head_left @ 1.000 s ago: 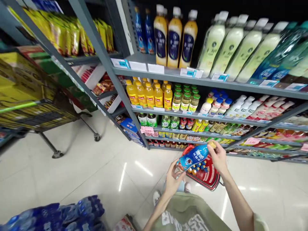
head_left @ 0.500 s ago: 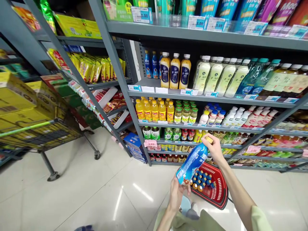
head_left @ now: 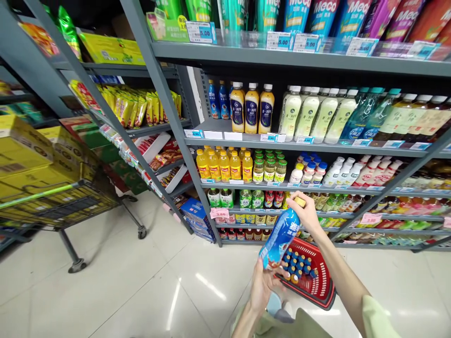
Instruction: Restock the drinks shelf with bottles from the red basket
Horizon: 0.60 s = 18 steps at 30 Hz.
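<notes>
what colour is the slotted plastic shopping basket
Red slotted plastic basket, best seen in the head view.

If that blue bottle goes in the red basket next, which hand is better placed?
Probably the right hand: it holds the blue bottle at the capped end, and the red basket lies lower, toward that side. The left hand is at the base end.

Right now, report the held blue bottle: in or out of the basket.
Out: left hand at base, right hand at cap, the blue bottle is held higher than the basket.
</notes>
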{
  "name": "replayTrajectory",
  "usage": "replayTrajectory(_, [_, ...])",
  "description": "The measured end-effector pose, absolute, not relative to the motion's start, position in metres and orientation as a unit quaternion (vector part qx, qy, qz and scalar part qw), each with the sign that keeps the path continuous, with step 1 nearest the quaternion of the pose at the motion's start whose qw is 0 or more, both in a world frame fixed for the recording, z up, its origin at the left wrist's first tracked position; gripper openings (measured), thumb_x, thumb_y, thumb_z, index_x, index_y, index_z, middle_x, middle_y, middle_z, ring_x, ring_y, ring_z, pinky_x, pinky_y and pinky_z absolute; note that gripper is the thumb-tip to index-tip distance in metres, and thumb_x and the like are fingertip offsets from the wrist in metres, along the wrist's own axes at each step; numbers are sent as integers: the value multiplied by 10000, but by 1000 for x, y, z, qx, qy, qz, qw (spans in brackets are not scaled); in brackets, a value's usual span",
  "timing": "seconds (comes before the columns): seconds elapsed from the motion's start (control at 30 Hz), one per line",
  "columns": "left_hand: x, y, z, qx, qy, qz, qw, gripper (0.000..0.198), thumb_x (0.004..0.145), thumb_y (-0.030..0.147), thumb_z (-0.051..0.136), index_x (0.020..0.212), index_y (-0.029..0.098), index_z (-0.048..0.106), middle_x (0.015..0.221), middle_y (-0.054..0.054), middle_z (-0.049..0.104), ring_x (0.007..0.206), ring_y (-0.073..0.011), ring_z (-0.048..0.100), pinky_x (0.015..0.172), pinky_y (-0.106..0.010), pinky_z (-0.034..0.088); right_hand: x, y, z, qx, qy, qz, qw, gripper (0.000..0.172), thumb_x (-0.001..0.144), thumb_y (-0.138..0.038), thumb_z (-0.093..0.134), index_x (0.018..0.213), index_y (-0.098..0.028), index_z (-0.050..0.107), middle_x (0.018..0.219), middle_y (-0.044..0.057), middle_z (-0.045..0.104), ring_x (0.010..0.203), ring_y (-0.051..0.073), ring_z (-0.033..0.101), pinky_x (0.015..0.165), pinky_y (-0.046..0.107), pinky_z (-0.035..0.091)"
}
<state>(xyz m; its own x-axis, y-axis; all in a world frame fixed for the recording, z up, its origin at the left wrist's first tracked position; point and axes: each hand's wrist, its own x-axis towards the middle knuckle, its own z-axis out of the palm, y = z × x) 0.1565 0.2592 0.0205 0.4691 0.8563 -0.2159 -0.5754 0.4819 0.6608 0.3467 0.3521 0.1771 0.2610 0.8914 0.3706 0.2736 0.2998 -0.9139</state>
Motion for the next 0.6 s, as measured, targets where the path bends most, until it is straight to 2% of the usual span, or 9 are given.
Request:
replayTrajectory(0.07, [158,260,26,301,284,528,742,753,824,655,839,1373,225,557,1215,-148,688,933,-261,735,581,-252,587,352,356,176,-547,-546,244,585,414,792,-536,779,752,-169,591,699,-5,522,639,125,420,618,274,336])
replayTrajectory(0.1, [159,261,27,326,293,563,701,759,823,547,878,1421,264,507,1293,-139,650,1009,-268,724,649,-276,618,355,358,175,-557,-546,242,577,418,797,-550,771,781,-172,594,716,-5,531,649,129,428,629,276,344])
replayTrajectory(0.2, [166,268,28,410,321,594,613,729,769,373,939,1334,266,491,1348,-111,564,1114,-252,682,856,-317,639,365,366,172,-581,-551,250,544,437,803,-585,756,822,-181,590,743,1,563,668,146,463,643,287,363])
replayTrajectory(0.3, [179,277,25,456,348,591,567,684,768,352,936,1250,252,462,1355,-110,509,1195,-238,648,974,-321,602,378,374,170,-574,-555,274,536,436,811,-590,734,804,-189,566,729,3,557,662,153,472,629,287,361])
replayTrajectory(0.4, [196,282,21,469,363,596,542,670,786,387,907,1253,250,446,1399,-130,480,1288,-267,605,1042,-354,574,391,381,170,-555,-559,293,542,420,812,-581,718,810,-192,560,717,-3,542,651,152,468,617,279,365])
replayTrajectory(0.53, [216,286,11,510,365,540,561,760,869,514,810,1468,218,445,1508,-200,521,1388,-340,575,1183,-449,490,394,379,171,-538,-616,248,519,387,851,-555,681,794,-186,577,689,0,556,643,154,500,611,270,383])
replayTrajectory(0.6, [221,293,4,537,373,508,561,830,865,605,778,1529,197,492,1494,-200,590,1366,-366,605,1182,-457,493,389,373,172,-507,-673,215,493,340,911,-501,653,800,-187,586,694,-3,579,634,146,529,606,259,405])
